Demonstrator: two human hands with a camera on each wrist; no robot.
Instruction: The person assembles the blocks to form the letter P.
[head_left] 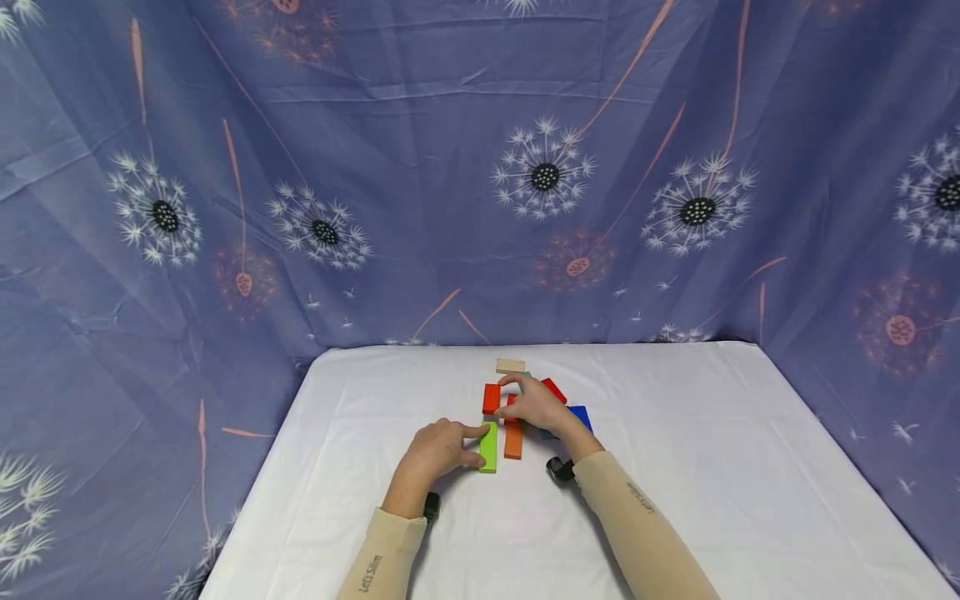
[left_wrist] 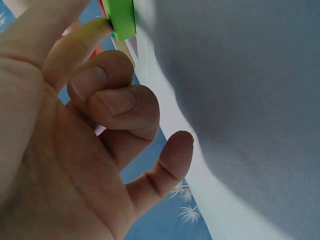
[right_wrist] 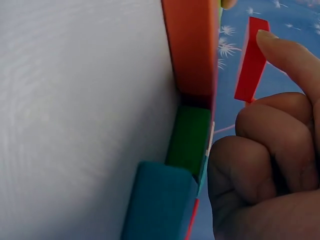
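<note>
With thumb and index finger, my left hand (head_left: 438, 450) grips the light green block (head_left: 489, 450) near its two ends; its other fingers are curled in the left wrist view. The right hand (head_left: 536, 404) pinches a red block (head_left: 491, 399) by its ends. In the right wrist view this red block (right_wrist: 251, 60) is raised above the other blocks, a fingertip on its face. An orange block (head_left: 513, 442) lies just right of the light green one, with another red block (head_left: 512, 403) beyond it, partly behind the right hand.
A pale wooden block (head_left: 511, 366) lies at the back. Right of the hands are a blue block (head_left: 581, 418) and a further red block (head_left: 554, 390). A dark green block (right_wrist: 189, 140) shows in the right wrist view. White cloth (head_left: 375, 400) covers the table; a patterned curtain (head_left: 420, 208) hangs behind.
</note>
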